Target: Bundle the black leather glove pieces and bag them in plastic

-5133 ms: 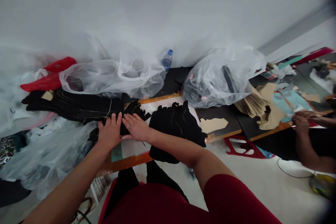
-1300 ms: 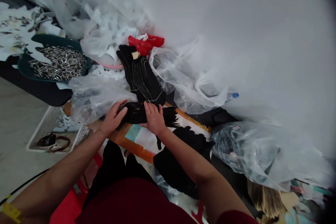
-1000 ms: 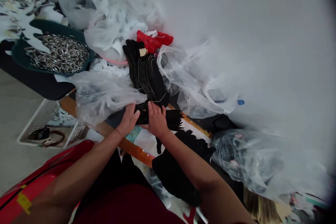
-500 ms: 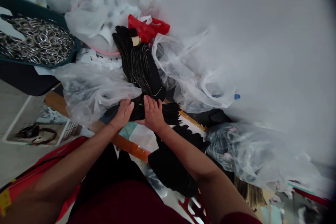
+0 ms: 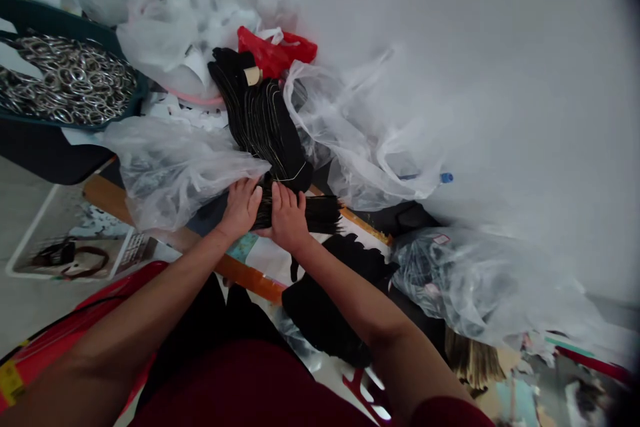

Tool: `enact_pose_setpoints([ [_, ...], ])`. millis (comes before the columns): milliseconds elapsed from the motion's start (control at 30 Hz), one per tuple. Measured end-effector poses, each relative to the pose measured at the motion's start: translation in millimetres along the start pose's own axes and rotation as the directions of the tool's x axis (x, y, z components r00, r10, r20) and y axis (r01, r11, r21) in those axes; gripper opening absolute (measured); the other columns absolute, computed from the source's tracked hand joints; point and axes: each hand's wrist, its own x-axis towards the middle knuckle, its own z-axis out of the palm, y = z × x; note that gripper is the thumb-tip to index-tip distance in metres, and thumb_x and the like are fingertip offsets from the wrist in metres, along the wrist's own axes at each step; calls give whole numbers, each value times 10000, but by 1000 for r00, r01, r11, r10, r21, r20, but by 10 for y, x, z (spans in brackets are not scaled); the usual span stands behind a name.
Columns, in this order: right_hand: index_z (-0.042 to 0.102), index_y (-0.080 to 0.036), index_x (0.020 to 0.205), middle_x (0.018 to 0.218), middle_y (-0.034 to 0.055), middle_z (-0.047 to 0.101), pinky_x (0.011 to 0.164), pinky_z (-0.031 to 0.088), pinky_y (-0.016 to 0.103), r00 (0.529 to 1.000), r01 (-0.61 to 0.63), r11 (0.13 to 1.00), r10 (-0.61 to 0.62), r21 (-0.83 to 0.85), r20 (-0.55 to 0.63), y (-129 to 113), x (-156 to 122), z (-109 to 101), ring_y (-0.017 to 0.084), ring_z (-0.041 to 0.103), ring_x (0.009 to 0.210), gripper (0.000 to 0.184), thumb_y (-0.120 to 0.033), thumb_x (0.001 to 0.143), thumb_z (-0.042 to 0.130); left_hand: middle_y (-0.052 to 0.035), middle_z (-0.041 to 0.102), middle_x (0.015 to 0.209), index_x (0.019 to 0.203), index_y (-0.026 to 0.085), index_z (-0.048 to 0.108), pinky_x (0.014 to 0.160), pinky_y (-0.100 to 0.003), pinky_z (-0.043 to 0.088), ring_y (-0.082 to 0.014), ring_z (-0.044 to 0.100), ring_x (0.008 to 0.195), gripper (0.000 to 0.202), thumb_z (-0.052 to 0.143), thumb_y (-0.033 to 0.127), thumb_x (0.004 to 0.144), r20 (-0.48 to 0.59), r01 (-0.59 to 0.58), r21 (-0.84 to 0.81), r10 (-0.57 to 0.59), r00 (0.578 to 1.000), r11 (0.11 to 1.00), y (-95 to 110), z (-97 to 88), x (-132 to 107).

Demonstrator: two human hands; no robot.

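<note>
Both my hands are on a stack of thin black cut pieces (image 5: pixel 324 215) lying on the bench. My left hand (image 5: pixel 241 207) is closed around the stack's left end, thumb towards the other hand. My right hand (image 5: pixel 290 217) grips its middle from above, fingers on the far side and thumb on the near side. The layered edges fan out at the right end. Just beyond lies a larger bundle of black curved pieces (image 5: pixel 260 117), tied with pale string. Loose black scalloped pieces (image 5: pixel 325 317) lie nearer me, partly under my right forearm.
A green bin (image 5: pixel 113 40) of metal rings stands at far left. Clear plastic bags (image 5: pixel 170 173) crowd the left, with another bag (image 5: pixel 345 127) and a red bag (image 5: pixel 275 53) behind. A white basket (image 5: pixel 30 227) is below left. A pale wall (image 5: pixel 500 80) rises at right.
My left hand has shifted slightly right along the stack, closer to my right hand. The right hand keeps its grip. The view has moved a little.
</note>
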Motion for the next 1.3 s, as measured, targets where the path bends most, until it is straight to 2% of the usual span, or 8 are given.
enact_pose_setpoints([
  [133,275,21,1741,1724,318,399,1337,221,650,1000,16,1000,-16,1,-8,16,-2,4,426,432,1539,1052,-579,1000,718,-225,702,1345,1458,102,652,1219,-604,438,-353,614,1344,746,146,556,1151,-29,-3,-84,1,1000,996,-31,3,29],
  [267,318,-19,1736,1721,292,424,1348,202,613,997,63,996,-60,58,-46,56,-94,71,397,426,1552,1021,-603,1000,716,-193,713,1347,1447,125,663,1210,-536,467,-290,637,1330,782,36,496,1164,-41,27,-152,-34,999,988,-70,-38,36],
  [567,300,26,1727,1726,322,394,1339,195,652,999,16,997,-12,74,-53,-16,-12,90,425,418,1553,1044,-591,996,716,-195,711,1388,1443,153,668,1206,-595,446,-334,618,1364,690,134,485,1159,-10,20,-36,-20,1000,999,-66,-1,85],
  [700,309,-16,1736,1719,290,430,1345,192,628,994,109,990,-106,94,-35,94,-81,86,403,430,1555,1044,-587,977,742,-185,746,1282,1260,144,729,1177,-545,497,-300,662,1289,717,125,517,1166,-17,20,-149,-23,1000,989,-147,-75,81],
  [867,282,-35,1751,1735,285,409,1341,236,551,988,153,980,-151,124,-24,224,-127,80,385,434,1566,1168,-610,891,823,-162,746,1080,1048,157,707,1118,-549,531,-290,681,1127,680,198,594,1161,-51,21,-137,-29,998,990,-223,-15,44],
  [1067,346,20,1706,1674,305,478,1329,245,562,992,124,988,-122,90,-22,143,-32,83,402,466,1511,1110,-632,928,795,-202,718,1235,1272,146,690,1162,-613,460,-335,635,1250,677,174,568,1151,-57,13,-113,-19,998,993,-184,83,47],
  [1167,347,21,1704,1654,307,497,1324,248,564,990,138,986,-137,90,-17,129,-6,77,404,466,1509,1133,-660,919,799,-178,720,1231,1324,180,682,1147,-566,480,-316,656,1236,625,205,543,1148,-33,-1,-124,-3,999,992,-158,-3,16],
  [1300,343,-7,1713,1654,293,503,1327,237,542,989,149,980,-149,129,-14,146,-9,32,389,471,1513,1147,-678,905,805,-206,670,1404,1509,150,556,1212,-578,450,-341,615,1359,616,357,581,1118,-145,-140,-89,127,981,986,-141,-188,-243],
])
